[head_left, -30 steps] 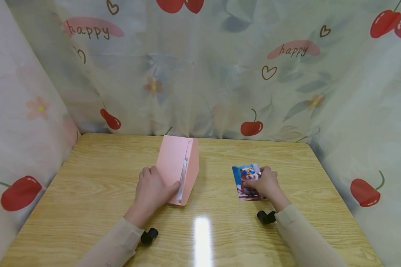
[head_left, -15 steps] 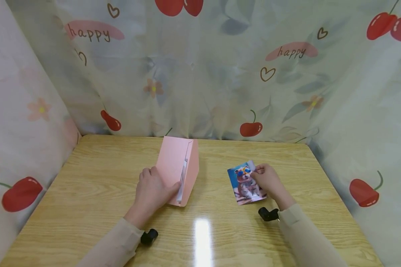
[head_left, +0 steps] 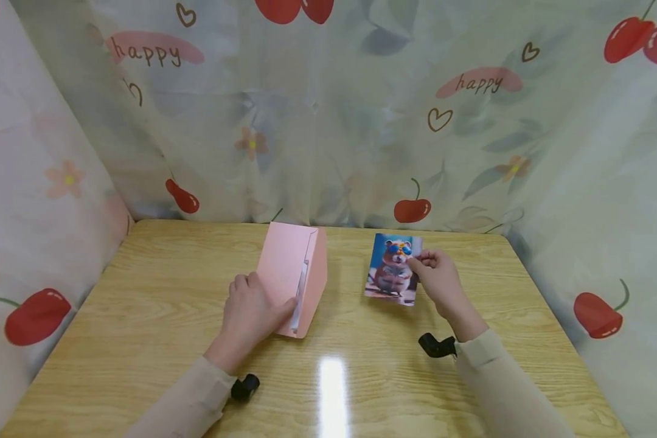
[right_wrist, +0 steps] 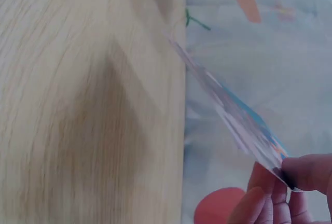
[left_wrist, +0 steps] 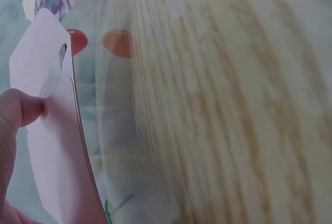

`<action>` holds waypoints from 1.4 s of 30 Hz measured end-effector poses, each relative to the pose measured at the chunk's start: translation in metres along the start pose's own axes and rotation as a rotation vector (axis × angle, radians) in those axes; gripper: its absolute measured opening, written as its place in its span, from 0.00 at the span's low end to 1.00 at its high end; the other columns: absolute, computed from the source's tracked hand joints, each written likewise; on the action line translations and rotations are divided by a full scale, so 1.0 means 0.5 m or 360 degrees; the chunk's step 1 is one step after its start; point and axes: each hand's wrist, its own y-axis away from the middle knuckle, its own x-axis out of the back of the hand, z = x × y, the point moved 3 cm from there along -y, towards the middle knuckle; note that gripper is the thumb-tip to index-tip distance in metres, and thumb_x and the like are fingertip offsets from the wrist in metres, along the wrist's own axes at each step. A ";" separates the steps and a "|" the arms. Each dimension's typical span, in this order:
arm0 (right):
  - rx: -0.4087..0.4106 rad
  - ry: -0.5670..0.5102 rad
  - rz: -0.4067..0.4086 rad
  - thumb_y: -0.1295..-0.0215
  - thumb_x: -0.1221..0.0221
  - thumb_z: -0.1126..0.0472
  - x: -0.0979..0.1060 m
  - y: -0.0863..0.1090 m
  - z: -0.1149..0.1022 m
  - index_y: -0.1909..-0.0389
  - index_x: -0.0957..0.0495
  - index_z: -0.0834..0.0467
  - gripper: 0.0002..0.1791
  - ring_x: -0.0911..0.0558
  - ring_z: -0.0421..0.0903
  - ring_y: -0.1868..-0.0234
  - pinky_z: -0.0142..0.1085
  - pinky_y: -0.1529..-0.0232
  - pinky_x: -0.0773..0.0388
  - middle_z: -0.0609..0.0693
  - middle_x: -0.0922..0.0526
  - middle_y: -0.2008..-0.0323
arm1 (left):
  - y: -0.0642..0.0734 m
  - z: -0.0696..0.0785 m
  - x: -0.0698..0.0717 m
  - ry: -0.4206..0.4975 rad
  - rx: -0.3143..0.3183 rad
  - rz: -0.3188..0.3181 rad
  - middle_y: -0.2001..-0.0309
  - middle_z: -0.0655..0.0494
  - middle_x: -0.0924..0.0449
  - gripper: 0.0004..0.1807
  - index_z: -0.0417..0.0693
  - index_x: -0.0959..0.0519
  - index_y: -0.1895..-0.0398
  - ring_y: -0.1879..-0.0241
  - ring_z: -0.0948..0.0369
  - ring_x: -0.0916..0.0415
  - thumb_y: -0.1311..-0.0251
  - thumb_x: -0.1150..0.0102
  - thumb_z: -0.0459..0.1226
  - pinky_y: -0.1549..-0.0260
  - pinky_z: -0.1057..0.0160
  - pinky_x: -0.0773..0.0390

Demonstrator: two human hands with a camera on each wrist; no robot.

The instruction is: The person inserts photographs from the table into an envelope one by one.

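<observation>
A pink envelope [head_left: 285,261] is in my left hand [head_left: 249,310], its opening facing right with a strip of white showing inside. The left thumb lies at that opening, as the left wrist view shows on the envelope [left_wrist: 59,151]; the other fingers are mostly hidden. To the right, my right hand [head_left: 443,283] pinches the right edge of a picture card [head_left: 391,267] showing a hamster in blue sunglasses. Seen nearly edge-on in the right wrist view, the card [right_wrist: 228,105] is held off the table between thumb and fingers. A gap separates card and envelope.
Both hands are over a wooden table [head_left: 159,292], whose back edge meets a curtain [head_left: 328,152] printed with cherries and hearts. Similar cloth hangs at both sides. A black camera [head_left: 245,387] sits by the left cuff, another camera [head_left: 437,345] by the right.
My right hand has raised the card away from me and slightly left, turning it straighter. Its grip has shifted from over the card's face to the right edge. The left hand and envelope stay put.
</observation>
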 end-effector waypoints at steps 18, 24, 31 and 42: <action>0.0088 -0.0458 0.0062 0.32 0.41 0.58 -0.040 0.012 -0.057 0.50 0.36 0.64 0.19 0.19 0.45 0.60 0.35 0.55 0.22 0.60 0.24 0.55 | -0.004 0.001 -0.007 -0.0010 -0.0059 0.0089 0.59 0.38 0.34 0.50 0.27 0.32 0.53 0.60 0.47 0.35 0.58 0.38 0.67 0.67 0.49 0.27; 0.0097 -0.0505 0.0002 0.33 0.40 0.58 -0.074 0.017 -0.067 0.52 0.36 0.65 0.19 0.18 0.46 0.60 0.35 0.55 0.22 0.62 0.23 0.53 | -0.005 0.003 -0.007 -0.0038 -0.0056 0.0081 0.58 0.37 0.34 0.51 0.26 0.33 0.51 0.59 0.47 0.35 0.58 0.38 0.67 0.66 0.49 0.26; 0.0156 -0.0532 -0.0054 0.33 0.40 0.60 -0.124 0.020 -0.066 0.55 0.35 0.66 0.17 0.18 0.48 0.60 0.37 0.56 0.21 0.62 0.24 0.57 | -0.005 0.008 -0.006 -0.0075 -0.0062 0.0066 0.57 0.36 0.34 0.53 0.26 0.33 0.50 0.58 0.46 0.35 0.59 0.38 0.68 0.64 0.48 0.26; 0.0269 -0.0347 0.0004 0.37 0.37 0.60 -0.180 0.029 -0.062 0.61 0.32 0.65 0.15 0.17 0.50 0.67 0.43 0.61 0.19 0.60 0.24 0.62 | -0.003 0.011 -0.007 -0.0087 -0.0065 0.0072 0.56 0.35 0.34 0.55 0.25 0.34 0.48 0.57 0.45 0.35 0.60 0.38 0.69 0.61 0.48 0.25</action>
